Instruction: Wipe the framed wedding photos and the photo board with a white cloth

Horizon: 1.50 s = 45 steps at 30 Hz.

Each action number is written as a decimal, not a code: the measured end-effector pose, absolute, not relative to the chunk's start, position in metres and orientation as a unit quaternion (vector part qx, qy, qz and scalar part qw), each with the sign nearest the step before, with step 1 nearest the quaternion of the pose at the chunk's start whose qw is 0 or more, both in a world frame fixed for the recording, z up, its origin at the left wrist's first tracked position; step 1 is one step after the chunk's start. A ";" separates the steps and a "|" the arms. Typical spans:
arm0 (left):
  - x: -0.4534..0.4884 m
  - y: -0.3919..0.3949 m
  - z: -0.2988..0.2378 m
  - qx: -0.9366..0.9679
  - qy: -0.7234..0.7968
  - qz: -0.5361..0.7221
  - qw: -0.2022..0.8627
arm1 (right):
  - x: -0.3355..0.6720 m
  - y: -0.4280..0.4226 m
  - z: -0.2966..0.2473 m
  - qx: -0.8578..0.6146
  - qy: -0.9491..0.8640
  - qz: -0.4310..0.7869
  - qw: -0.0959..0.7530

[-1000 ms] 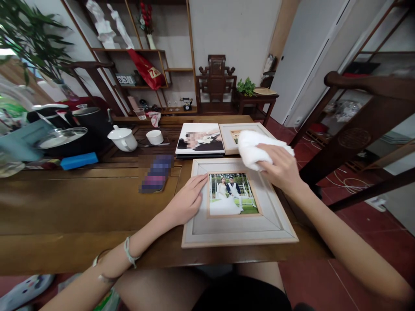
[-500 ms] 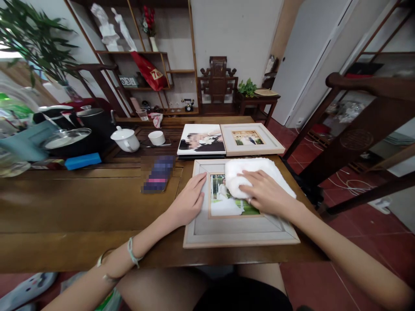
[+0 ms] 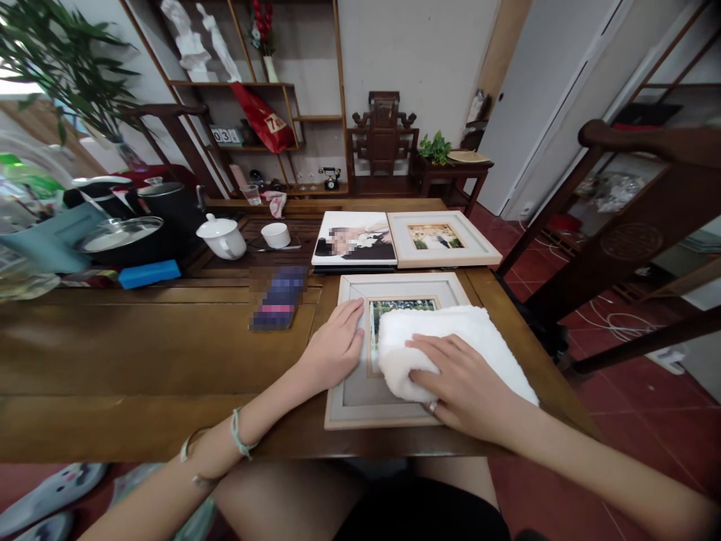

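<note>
A pale framed wedding photo (image 3: pixel 353 393) lies flat at the near edge of the wooden table (image 3: pixel 140 353). My left hand (image 3: pixel 333 351) rests flat on the frame's left border, fingers stretched out. My right hand (image 3: pixel 459 379) presses a white folded towel (image 3: pixel 451 338) onto the frame's glass. The fingers lie flat on the cloth, a ring on one. The towel covers most of the picture.
Behind lie a photo book (image 3: pixel 354 239) and a second framed picture (image 3: pixel 442 238). A blurred phone-sized object (image 3: pixel 278 297) sits left of the frame. A white teapot (image 3: pixel 224 235), a cup (image 3: pixel 276 234), pots (image 3: pixel 121 239) and a blue box (image 3: pixel 149 273) crowd the far left. A dark chair (image 3: pixel 631 225) stands right.
My right hand has drawn the towel from the far right corner of the frame down over the photo towards me. The left hand has stayed on the left border.
</note>
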<state>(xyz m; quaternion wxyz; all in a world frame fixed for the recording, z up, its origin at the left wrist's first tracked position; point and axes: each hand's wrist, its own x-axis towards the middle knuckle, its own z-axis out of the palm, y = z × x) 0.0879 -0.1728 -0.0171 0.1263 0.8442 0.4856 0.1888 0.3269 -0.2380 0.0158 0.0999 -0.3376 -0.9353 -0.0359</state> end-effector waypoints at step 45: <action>0.087 -0.172 -0.025 0.845 0.459 0.245 0.126 | 0.346 -0.130 0.020 -0.397 -0.913 -0.046 0.084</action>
